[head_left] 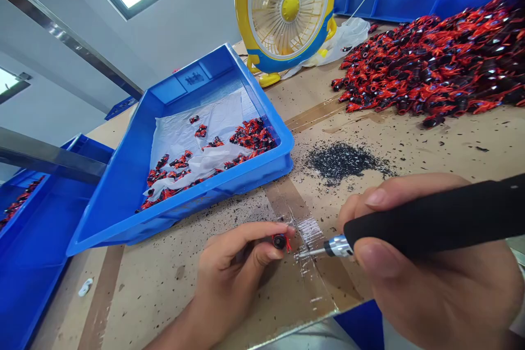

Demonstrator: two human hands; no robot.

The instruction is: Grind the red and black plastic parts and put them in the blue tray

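A blue tray [123,197] of red-and-black parts sits far left. Nearer, the left hand [229,279] pinches a small red-and-black part [280,240] between thumb and forefinger. Just right, the right hand [426,262] is clamped around a black-handled tool [430,219], tip beside the part.

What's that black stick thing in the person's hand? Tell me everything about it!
It is a hand tool with a long, thick black handle that looks matte and grippy. At the front sits a shiny silver metal collar, and a thin metal tip pokes out of it. The right hand wraps around the handle, thumb on top. The tool lies almost level, pointing left just above the taped cardboard tabletop, its tip close to the small red and black part pinched in the left hand.
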